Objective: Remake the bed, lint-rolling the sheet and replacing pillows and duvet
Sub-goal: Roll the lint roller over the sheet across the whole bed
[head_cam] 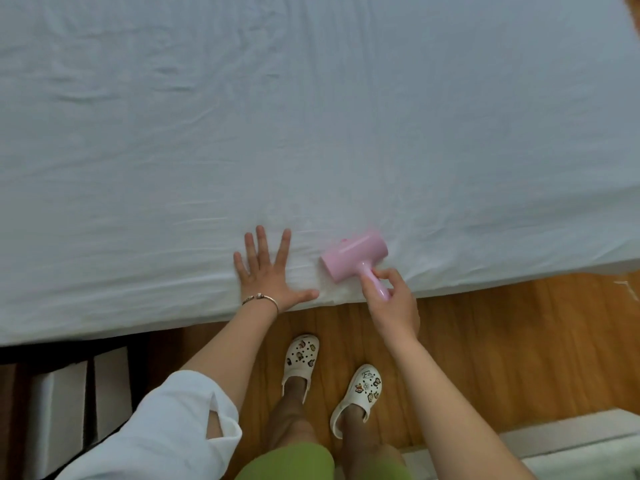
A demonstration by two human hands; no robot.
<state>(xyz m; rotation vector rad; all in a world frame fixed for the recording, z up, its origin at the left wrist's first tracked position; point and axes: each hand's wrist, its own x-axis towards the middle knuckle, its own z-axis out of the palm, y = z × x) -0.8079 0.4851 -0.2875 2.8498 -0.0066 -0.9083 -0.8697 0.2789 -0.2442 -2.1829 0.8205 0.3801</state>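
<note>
From the head camera, you look down at a wooden floor under your feet. You wear white clogs with little charms on them, and they stand close to the side of the bed. White boxes sit low on your left, partly under the bed's edge. A pale ledge runs along the floor on your right. A silver bracelet is on your left wrist, and a white sleeve is rolled up on that arm.

The bed sheet is pale and fills most of what you see. It has soft wrinkles, mostly on the left part. Nothing lies on top of it but your hand and the roller.

Your left hand lies flat on the sheet near the edge, fingers spread wide and straight, holding nothing. Just beside it, to the right, is the pink lint roller. Its drum touches the sheet and looks a bit blurry. Your right hand is curled around the roller's handle, out past the edge of the bed.
</note>
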